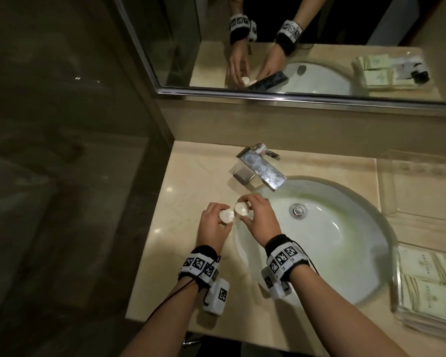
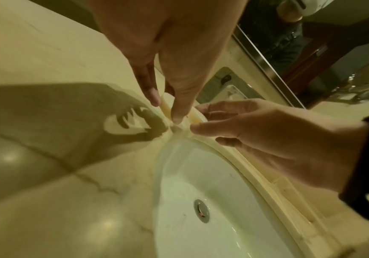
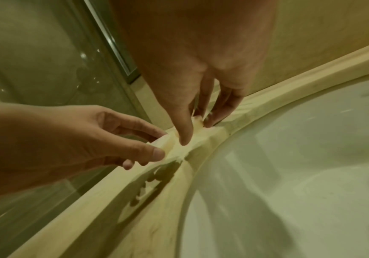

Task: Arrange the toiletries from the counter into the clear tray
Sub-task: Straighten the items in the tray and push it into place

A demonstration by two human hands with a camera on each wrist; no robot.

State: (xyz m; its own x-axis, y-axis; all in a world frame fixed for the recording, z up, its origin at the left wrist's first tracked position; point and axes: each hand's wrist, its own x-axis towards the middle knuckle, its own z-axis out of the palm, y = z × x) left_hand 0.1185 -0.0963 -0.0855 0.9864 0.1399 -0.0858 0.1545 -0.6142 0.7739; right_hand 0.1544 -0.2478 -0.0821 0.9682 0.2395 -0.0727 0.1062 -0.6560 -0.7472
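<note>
Pinching one small round white toiletry apiece, your left hand holds a disc and your right hand its twin, side by side above the bench just left of the sink, probably to carry both together. The clear tray waits beyond the sink's far side. What the discs contain is unreadable.

dim bathroom: beige marble counter, white sink, chrome faucet, mirror, perhaps glass partition left.

No legible txt; packets' print too small.
</note>
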